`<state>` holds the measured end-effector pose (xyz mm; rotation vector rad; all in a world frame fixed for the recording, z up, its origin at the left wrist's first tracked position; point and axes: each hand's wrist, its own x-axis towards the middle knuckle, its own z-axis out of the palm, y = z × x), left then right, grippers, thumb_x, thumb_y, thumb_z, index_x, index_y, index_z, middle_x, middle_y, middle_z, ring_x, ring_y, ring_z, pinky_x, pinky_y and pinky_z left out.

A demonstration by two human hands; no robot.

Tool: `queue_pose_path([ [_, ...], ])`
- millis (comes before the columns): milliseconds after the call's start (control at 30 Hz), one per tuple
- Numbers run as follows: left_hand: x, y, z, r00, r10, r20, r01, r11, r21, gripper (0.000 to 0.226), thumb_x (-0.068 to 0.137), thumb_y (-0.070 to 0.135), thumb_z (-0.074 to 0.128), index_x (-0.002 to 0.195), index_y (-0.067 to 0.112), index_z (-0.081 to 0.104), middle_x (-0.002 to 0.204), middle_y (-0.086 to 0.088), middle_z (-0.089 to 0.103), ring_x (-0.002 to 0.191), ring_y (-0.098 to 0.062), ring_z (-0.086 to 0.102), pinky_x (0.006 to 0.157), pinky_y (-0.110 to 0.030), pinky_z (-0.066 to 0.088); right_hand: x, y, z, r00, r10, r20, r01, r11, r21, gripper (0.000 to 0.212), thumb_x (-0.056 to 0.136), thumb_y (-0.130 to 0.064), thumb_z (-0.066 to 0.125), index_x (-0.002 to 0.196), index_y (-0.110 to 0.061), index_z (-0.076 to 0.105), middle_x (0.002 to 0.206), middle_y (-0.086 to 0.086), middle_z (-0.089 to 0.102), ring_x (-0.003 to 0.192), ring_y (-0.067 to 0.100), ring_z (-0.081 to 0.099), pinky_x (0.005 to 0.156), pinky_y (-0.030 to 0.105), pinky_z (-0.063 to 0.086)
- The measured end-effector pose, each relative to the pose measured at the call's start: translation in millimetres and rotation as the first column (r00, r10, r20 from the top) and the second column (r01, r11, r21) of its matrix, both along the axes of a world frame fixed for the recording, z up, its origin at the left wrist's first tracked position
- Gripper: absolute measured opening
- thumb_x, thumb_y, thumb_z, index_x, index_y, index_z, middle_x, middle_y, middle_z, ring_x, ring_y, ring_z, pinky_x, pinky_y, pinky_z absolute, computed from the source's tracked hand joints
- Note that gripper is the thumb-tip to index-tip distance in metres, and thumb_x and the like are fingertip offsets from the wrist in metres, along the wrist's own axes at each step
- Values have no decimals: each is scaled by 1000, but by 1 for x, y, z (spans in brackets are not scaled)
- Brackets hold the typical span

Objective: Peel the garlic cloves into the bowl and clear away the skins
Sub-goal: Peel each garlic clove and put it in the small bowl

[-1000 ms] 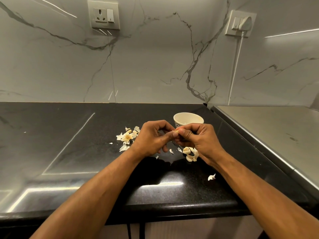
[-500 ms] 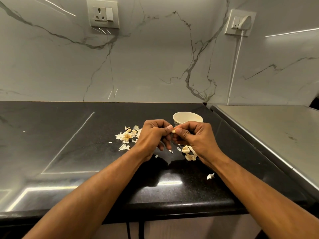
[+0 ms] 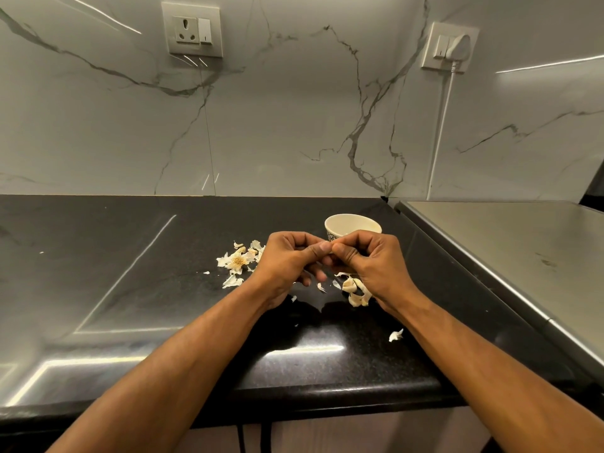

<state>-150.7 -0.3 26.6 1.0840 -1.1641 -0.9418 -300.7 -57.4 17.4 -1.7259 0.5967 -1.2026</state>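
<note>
A grey-veined marble wall with two sockets rises behind a glossy black counter; a steel surface adjoins the counter's right edge. Above the counter's middle, the left hand and right hand meet thumb tip to thumb tip, all fingers curled inward; whatever they pinch between them is hidden, so the clove itself cannot be made out. The pale bowl stands upright just behind the hands, nearer the back edge. A heap of garlic skins lies left of the left hand; unpeeled cloves sit under the right wrist; a loose scrap lies toward the front edge.
</note>
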Motion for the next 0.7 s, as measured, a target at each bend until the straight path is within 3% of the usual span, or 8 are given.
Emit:
queue_pose_path([
  [167, 0, 0, 1, 1000, -7, 6, 7, 1000, -21, 8, 87, 3, 65, 91, -2, 68, 68, -10, 69, 51, -13, 65, 40, -18, 45, 1, -1, -1, 998, -55, -14, 54, 996, -64, 11, 86, -5, 70, 81, -15, 74, 79, 7, 75, 76, 21, 73, 73, 32, 60],
  [433, -2, 1, 0, 988, 34, 152, -12, 989, -146, 11, 89, -3, 61, 98, -7, 66, 73, -17, 68, 56, -15, 67, 48, -22, 53, 0, -1, -2, 997, -69, 24, 69, 998, -12, 8, 85, -5, 71, 82, -11, 75, 77, 10, 74, 75, 27, 73, 75, 39, 61],
  [700, 2, 1, -1, 986, -7, 165, 31, 989, -147, 14, 87, -4, 63, 100, -1, 68, 80, -20, 70, 62, -16, 69, 51, -23, 57, -1, 0, 1, 996, -86, 39, 86, 996, 2, 7, 83, -7, 72, 80, -13, 74, 77, 10, 75, 75, 26, 74, 77, 41, 61],
])
